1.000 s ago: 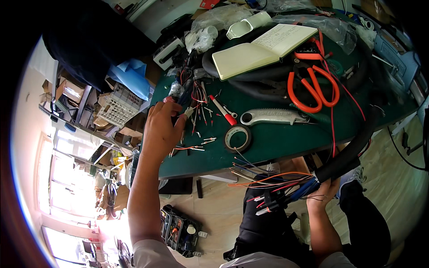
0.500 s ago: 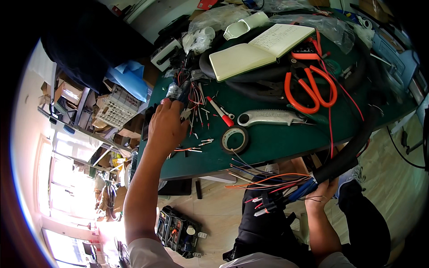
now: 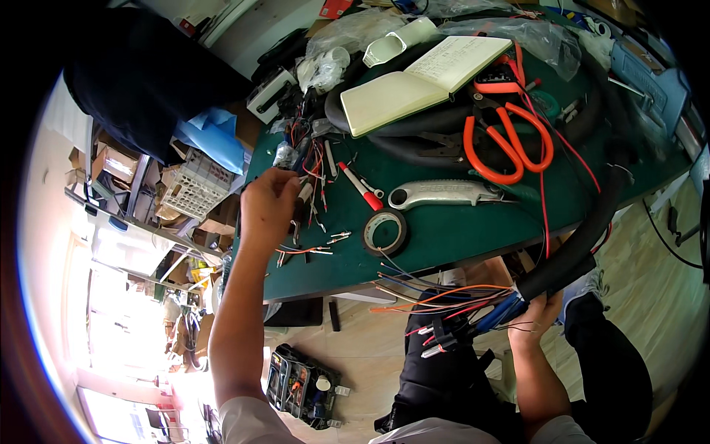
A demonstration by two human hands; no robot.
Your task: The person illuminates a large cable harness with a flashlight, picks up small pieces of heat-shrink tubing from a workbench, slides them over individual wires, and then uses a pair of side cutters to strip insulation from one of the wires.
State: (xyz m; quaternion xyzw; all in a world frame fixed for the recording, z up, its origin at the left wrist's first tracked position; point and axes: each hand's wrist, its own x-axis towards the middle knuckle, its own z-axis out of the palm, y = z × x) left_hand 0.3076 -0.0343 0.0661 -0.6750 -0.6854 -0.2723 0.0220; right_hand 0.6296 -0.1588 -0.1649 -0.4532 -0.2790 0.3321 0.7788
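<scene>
Green matting covers the cluttered worktop [image 3: 444,229]. At its left end the left hand [image 3: 268,205] pinches a small metal-tipped piece [image 3: 303,194] among loose red wire ends [image 3: 314,159]. Rightward lie a tape roll [image 3: 384,232], a utility knife [image 3: 444,195] and orange scissors [image 3: 506,140]. Below the worktop edge, the right hand [image 3: 538,312] grips a black sleeved cable bundle [image 3: 577,251], coloured wires fanning from its end.
</scene>
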